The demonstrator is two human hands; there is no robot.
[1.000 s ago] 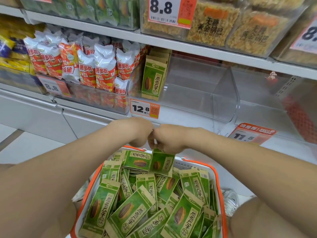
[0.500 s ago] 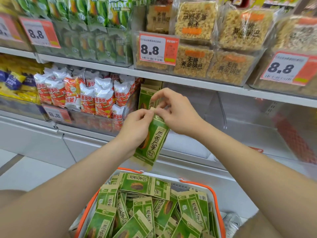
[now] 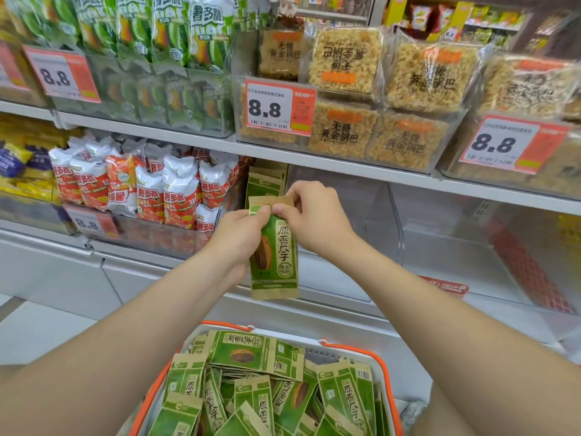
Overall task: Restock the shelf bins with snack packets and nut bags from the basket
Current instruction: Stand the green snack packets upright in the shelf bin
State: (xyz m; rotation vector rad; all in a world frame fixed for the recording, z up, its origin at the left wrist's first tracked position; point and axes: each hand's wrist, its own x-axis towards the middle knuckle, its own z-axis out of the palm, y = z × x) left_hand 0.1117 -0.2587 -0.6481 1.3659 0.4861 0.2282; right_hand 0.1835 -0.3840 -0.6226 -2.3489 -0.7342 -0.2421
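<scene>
Reaching forward from the lower corners of the view, both bare forearms converge before the middle shelf [image 3: 345, 305], so that the left hand [image 3: 242, 228] and right hand [image 3: 311, 215] meet almost fingertip to fingertip. Between them hangs one green packet [image 3: 276, 256], upright, its long axis vertical, brown top strip up and bottom edge down, the printed face with the seed picture turned toward the camera. The left hand pinches the packet's upper left part between thumb and forefinger, its other fingers curled behind the left edge. The right hand grips the upper right part, thumb on the front and fingers bent over the top strip. The packet is held in the air in front of the left front corner of a clear bin [image 3: 393, 215], above the basket [image 3: 390, 366] and touching neither. At the bin's left end a few like packets [image 3: 265, 184] stand upright against the side wall, just beside the red-and-white bags [image 3: 176, 190] in the next bin. The orange-rimmed basket below holds a heap of the same green packets [image 3: 251, 354], lying at all angles.
</scene>
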